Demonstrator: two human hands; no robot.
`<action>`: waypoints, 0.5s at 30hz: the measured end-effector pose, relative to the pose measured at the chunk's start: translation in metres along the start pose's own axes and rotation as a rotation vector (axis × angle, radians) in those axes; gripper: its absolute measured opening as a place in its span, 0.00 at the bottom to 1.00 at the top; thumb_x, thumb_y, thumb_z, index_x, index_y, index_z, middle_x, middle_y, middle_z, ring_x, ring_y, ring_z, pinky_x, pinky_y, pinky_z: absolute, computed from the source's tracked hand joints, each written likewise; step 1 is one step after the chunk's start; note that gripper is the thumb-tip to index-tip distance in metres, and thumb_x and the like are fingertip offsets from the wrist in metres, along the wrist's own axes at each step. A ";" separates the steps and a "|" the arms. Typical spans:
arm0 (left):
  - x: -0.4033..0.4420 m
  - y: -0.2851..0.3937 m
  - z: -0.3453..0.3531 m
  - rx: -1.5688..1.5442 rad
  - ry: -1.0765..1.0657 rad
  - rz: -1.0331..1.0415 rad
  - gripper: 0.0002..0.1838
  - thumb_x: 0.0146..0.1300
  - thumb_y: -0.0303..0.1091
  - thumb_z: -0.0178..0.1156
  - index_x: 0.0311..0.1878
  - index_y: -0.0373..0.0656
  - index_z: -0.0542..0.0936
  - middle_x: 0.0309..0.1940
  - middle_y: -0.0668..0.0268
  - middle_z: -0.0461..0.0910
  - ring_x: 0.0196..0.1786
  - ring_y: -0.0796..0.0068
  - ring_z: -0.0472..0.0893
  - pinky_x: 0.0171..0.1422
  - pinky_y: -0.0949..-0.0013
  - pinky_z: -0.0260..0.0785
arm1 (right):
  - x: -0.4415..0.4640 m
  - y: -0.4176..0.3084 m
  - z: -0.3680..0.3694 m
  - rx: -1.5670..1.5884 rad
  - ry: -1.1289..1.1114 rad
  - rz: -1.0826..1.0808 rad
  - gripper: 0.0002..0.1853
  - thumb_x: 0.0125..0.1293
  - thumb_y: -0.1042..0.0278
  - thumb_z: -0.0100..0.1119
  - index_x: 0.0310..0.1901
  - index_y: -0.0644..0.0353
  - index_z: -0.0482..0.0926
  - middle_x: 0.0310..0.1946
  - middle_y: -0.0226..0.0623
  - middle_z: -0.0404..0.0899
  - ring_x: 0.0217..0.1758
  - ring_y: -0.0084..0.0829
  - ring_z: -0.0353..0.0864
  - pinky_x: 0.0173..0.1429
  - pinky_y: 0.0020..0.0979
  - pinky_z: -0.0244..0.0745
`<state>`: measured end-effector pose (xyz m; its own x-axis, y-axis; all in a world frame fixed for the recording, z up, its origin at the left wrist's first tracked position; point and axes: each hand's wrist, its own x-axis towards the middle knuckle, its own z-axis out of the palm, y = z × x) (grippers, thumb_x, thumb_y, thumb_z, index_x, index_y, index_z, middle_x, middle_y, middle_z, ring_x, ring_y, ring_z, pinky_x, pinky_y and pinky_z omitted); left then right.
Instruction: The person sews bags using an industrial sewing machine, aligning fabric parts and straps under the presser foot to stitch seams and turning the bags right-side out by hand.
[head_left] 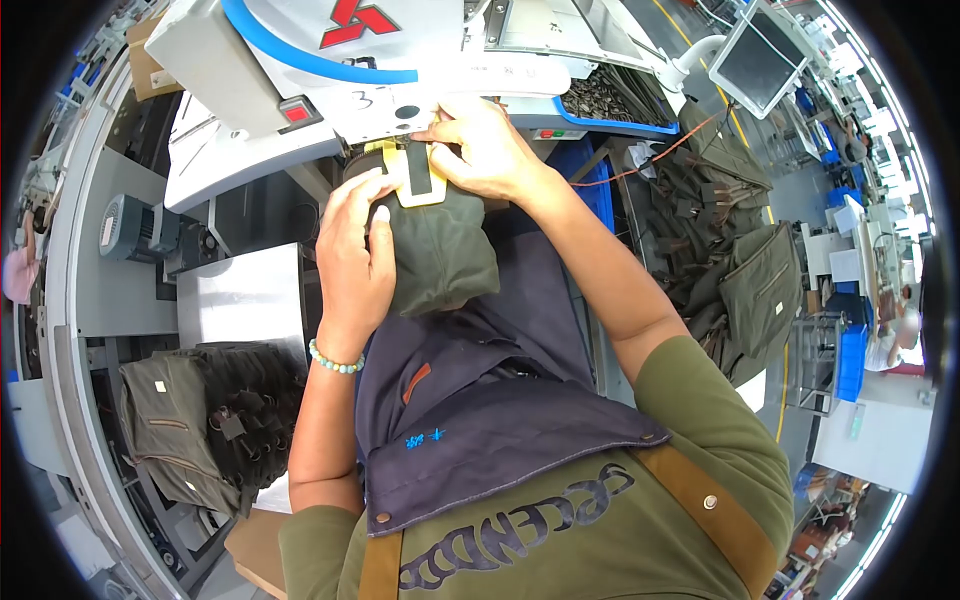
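A dark green fabric bag piece (445, 250) hangs bunched at the front of the sewing machine (330, 80). Against its upper part lies a yellow template (425, 198), with a short black strap (418, 170) showing in its middle. My left hand (355, 245) holds the left side of the bag piece, fingertips at the template's edge. My right hand (480, 150) is closed at the upper right of the template, thumb beside the strap, fingers close under the machine head. The machine hides the upper end of the piece.
A stack of dark green bags (190, 430) with straps lies on the left, beside a metal table (240, 300). More green bags (755, 290) are piled on the right. A blue-edged tray (615, 100) holds small dark parts. A monitor (760, 60) stands at upper right.
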<state>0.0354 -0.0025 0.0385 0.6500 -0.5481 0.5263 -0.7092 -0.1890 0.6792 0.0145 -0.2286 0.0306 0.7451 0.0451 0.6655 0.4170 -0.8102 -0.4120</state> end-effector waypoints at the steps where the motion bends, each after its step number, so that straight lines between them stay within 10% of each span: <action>1: 0.001 0.002 0.001 -0.005 -0.013 0.016 0.17 0.65 0.18 0.54 0.56 0.37 0.79 0.55 0.51 0.79 0.60 0.51 0.79 0.67 0.57 0.70 | -0.001 0.000 0.000 -0.001 0.005 0.004 0.14 0.56 0.73 0.58 0.41 0.63 0.89 0.35 0.43 0.78 0.40 0.41 0.80 0.48 0.38 0.77; 15: 0.008 0.018 0.011 0.348 -0.136 0.245 0.20 0.56 0.18 0.60 0.54 0.31 0.80 0.43 0.52 0.82 0.57 0.52 0.78 0.61 0.55 0.72 | -0.002 0.011 0.003 0.095 -0.065 0.062 0.14 0.58 0.70 0.58 0.44 0.63 0.87 0.33 0.43 0.76 0.38 0.43 0.76 0.45 0.41 0.72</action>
<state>0.0243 -0.0193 0.0491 0.4262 -0.7084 0.5626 -0.9025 -0.2905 0.3180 0.0189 -0.2357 0.0235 0.8020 0.0371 0.5962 0.4142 -0.7537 -0.5103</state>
